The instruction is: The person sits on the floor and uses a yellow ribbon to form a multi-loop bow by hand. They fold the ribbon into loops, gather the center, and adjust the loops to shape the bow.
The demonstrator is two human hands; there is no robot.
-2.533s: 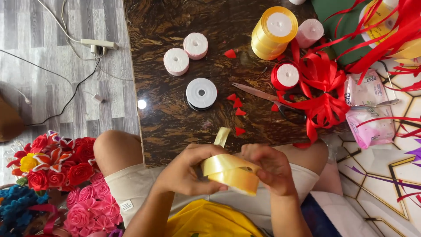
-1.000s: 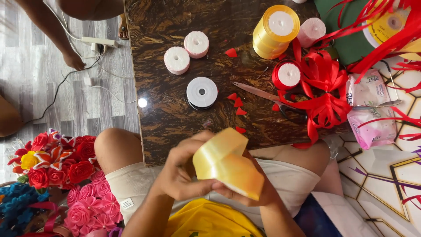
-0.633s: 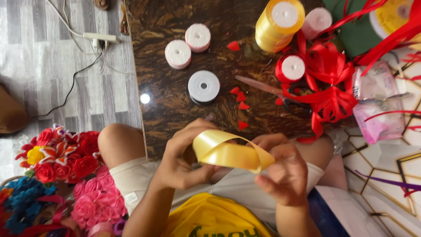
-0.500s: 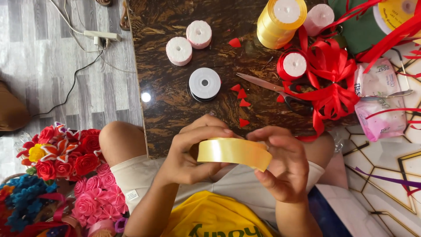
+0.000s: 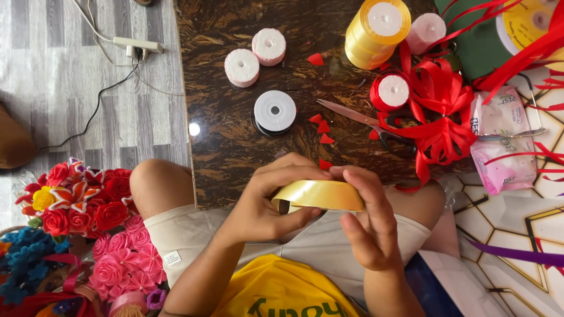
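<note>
Ribbon (image 5: 320,195), yellow and looped, is gripped at centre frame between the left hand (image 5: 267,202) and right hand (image 5: 367,226). Its long axis is laid left to right, both hands equally near, above the dark worktop (image 5: 229,135) edge.

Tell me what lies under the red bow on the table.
Under the red bow the scissors run in from the left: blades show, handles are partly covered by ribbon loops. The dark table lies beneath. Anything else below is hidden.

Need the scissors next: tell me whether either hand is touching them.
No. The scissors lie on the dark table, while the left hand and right hand hold the yellow ribbon loop.
</note>
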